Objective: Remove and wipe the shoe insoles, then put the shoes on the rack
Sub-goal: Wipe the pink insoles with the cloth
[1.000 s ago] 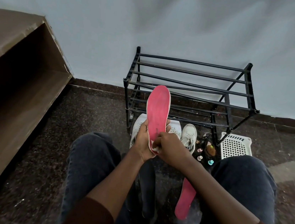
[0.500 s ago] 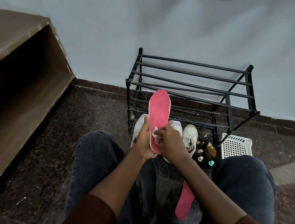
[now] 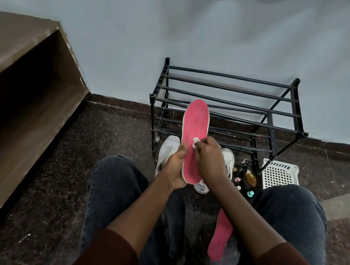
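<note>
My left hand (image 3: 175, 167) grips the heel end of a pink insole (image 3: 194, 130), which stands upright with its toe pointing up. My right hand (image 3: 208, 158) presses a small white wipe (image 3: 195, 142) against the insole's middle. A second pink insole (image 3: 220, 237) lies on the floor between my knees. Two white sneakers (image 3: 167, 153) (image 3: 228, 161) stand on the floor behind my hands, partly hidden. The black metal shoe rack (image 3: 229, 97) stands against the wall with bare shelves.
A white perforated basket (image 3: 280, 175) sits to the right of the rack, with small bottles and bits (image 3: 245, 182) beside it. A brown wooden cabinet (image 3: 20, 95) runs along the left. A dark insole-like piece (image 3: 175, 220) lies on the speckled floor between my legs.
My right hand has slid the wipe up the insole from near the heel to its middle. The left hand keeps its hold on the heel end.
</note>
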Demonstrator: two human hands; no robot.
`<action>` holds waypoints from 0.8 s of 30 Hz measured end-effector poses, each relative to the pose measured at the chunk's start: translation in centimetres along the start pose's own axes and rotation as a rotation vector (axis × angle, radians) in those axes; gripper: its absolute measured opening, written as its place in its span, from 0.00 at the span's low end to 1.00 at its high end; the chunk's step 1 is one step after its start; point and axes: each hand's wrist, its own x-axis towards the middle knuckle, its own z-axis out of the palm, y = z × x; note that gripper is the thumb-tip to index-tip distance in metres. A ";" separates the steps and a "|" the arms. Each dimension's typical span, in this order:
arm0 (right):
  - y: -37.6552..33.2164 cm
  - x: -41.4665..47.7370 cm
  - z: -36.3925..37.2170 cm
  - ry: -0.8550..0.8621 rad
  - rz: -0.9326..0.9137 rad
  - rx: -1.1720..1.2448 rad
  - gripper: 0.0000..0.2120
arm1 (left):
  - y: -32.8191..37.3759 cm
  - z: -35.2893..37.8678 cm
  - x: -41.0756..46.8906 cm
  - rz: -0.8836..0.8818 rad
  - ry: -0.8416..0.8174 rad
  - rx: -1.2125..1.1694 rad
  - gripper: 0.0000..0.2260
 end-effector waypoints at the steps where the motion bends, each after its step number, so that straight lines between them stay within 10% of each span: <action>1: 0.0 0.2 -0.2 0.018 0.016 0.007 0.07 | 0.0 0.0 -0.1 0.012 -0.007 0.001 0.21; 17: 0.4 -4.7 -0.8 -0.261 0.174 0.105 0.08 | -0.2 -0.5 0.8 0.070 0.031 -0.127 0.25; 24: -0.3 -0.7 -2.4 -0.064 0.169 0.199 0.09 | -0.5 -0.3 0.4 0.060 0.027 -0.042 0.23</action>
